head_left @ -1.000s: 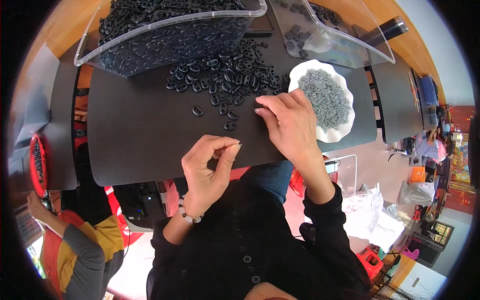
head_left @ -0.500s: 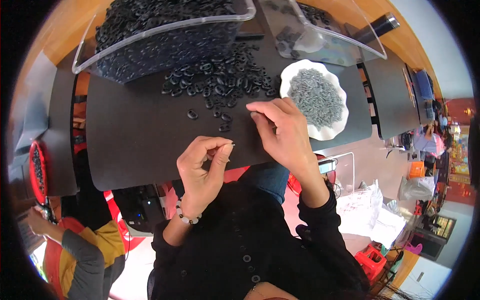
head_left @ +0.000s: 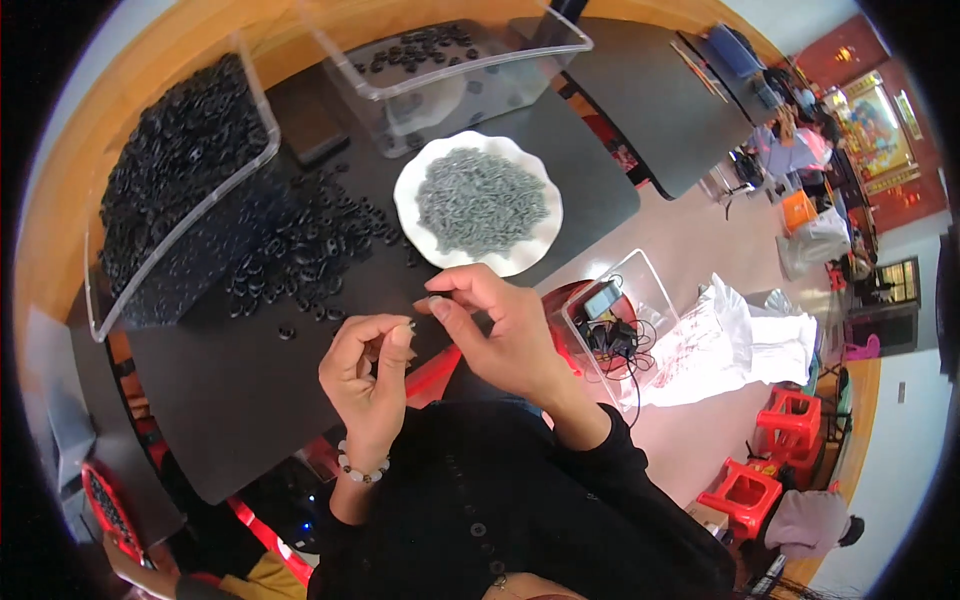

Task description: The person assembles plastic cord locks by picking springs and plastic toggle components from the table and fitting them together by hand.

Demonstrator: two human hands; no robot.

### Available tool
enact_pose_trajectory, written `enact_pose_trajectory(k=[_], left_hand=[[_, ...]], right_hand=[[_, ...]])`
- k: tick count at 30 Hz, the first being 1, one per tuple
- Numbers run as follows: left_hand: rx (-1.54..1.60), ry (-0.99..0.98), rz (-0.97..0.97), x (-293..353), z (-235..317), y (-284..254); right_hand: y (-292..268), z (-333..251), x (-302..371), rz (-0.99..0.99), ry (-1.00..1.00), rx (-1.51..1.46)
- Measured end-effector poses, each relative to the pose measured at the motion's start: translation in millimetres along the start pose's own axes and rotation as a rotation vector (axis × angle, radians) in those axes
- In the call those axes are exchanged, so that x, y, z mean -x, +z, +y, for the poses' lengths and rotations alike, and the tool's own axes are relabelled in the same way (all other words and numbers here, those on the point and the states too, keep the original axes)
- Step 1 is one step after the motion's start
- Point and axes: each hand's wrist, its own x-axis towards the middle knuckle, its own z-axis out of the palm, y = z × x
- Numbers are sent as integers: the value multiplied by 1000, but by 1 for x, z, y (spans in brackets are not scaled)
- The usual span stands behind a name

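Observation:
Both my hands are raised over the near edge of the dark table, fingertips close together but apart. My left hand [head_left: 365, 378], with a beaded bracelet at the wrist, pinches thumb against forefinger; a tiny bit shows at the tips, too small to name. My right hand [head_left: 505, 335] pinches a small black piece [head_left: 436, 299], mostly hidden by the fingers. Just beyond it stands a white scalloped plate [head_left: 548, 225] heaped with small thin grey pieces [head_left: 478, 200]. Left of the plate, loose black oval parts [head_left: 325, 240] with holes lie in a spread pile.
A clear plastic bin [head_left: 190, 240] full of black parts stands at the left. Another clear bin [head_left: 470, 75] with fewer parts is behind the plate. A clear box [head_left: 640, 290] with cables sits right of the table, near red stools [head_left: 745, 495]. Someone's arm [head_left: 140, 575] shows at lower left.
The view has swung to the right, so the table and plate appear turned and further left. My right hand has come nearer my left; both remain pinched.

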Motion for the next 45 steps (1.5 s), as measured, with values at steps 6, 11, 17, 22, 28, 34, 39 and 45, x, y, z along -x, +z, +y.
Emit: enact_pose_trajectory(k=[6,11,17,22,28,34,39,45], left_hand=[[-25,55,-23,-3,4,9],[-1,29,-56,-7,3,14],[26,38,-61,-8,1,14],[12,56,-63,-10,-2,15],[-12,4,-45,-11,-1,19],[-24,-13,58,-6,-2,7],[22,-44,99,-4,-3,-2],[94,-40,167,7,-6,-15]], right_hand=[[-11,-5,6,-4,40,7],[-15,4,11,64,0,-10],[-26,1,13,133,-113,142],[-23,-2,13,152,-37,19],[-14,0,13,134,96,-223],[-3,7,8,-7,146,-304],[10,11,0,-11,294,-555],[29,23,-4,-130,359,-755]])
